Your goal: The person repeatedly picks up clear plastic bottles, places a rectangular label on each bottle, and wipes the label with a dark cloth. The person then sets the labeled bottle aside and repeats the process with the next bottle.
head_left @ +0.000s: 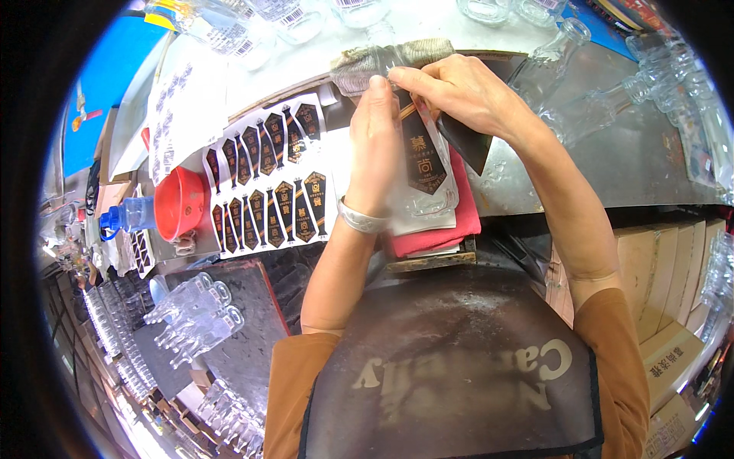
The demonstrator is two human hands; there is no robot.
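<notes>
Left hand (375,153) lies flat along the bottle (425,162); right hand (468,90) bends, grip unclear. Labels (285,200) lie left of the bottle.

A clear, flat-sided glass bottle (433,205) lies on its back between the two hands, its base toward the person and its neck pointing away, the body resting on a folded white and red cloth pad (437,239). On its upward face is a dark label (422,157) with gold characters and a slanting orange stripe, its pointed end toward the base and its upper end partly hidden by fingers. A dark, flat, sharp-cornered piece (468,147) juts out beneath the right hand (472,93), just beside the bottle.
</notes>
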